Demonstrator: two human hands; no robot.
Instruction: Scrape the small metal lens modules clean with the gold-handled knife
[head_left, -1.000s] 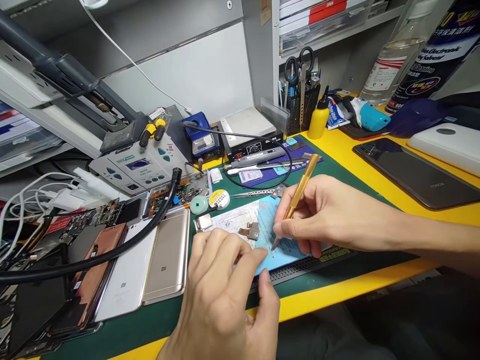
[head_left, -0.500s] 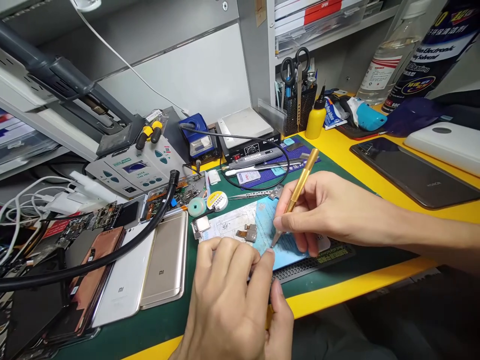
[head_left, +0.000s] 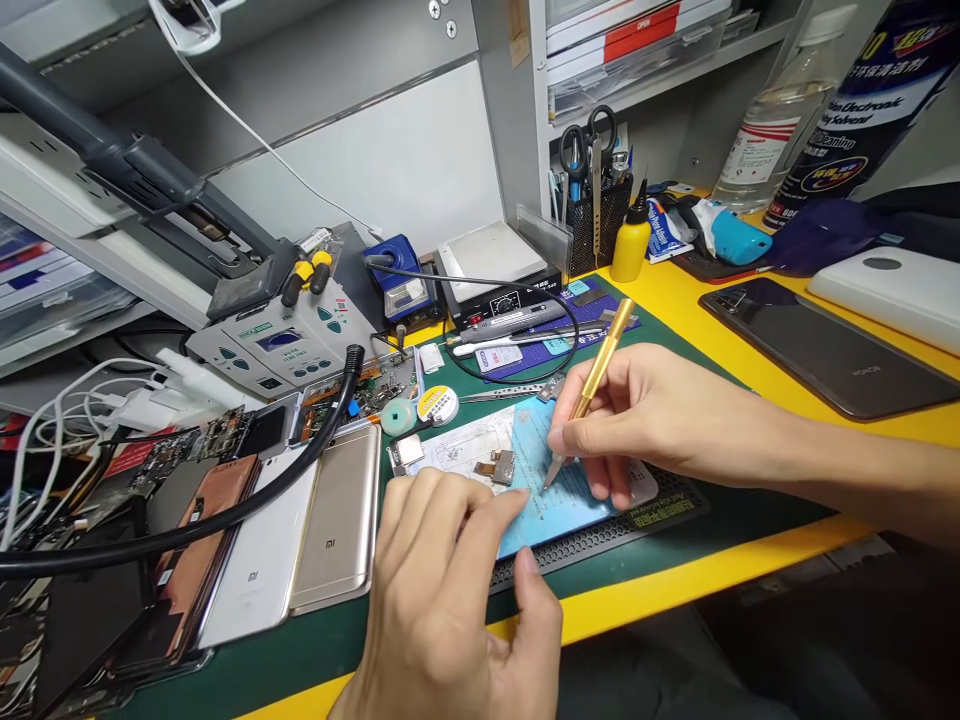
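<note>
My right hand [head_left: 630,420] grips a gold-handled knife [head_left: 604,360] like a pen, its blade tip down on a blue and white sheet [head_left: 585,510]. My left hand [head_left: 457,590] rests over the sheet's near left part, its thumb and index finger apart with nothing visible between them; its other fingers curl down and their tips are hidden. Just beyond the left fingers lies a small grey part with a flex ribbon [head_left: 502,467]. Another small module [head_left: 409,451] sits at the sheet's left edge. Under the sheet is a black perforated mat [head_left: 570,545].
Phones [head_left: 337,520] and a black hose [head_left: 225,520] lie at the left. Behind stand a grey rework station [head_left: 289,340], a heating plate [head_left: 495,265] and a yellow bottle [head_left: 630,245]. A dark phone [head_left: 825,345] lies at the right on the yellow table [head_left: 697,585].
My left hand has drawn back toward the left, and its thumb and index finger are farther from the blade. My right hand keeps the knife in nearly the same place. The view has shifted slightly.
</note>
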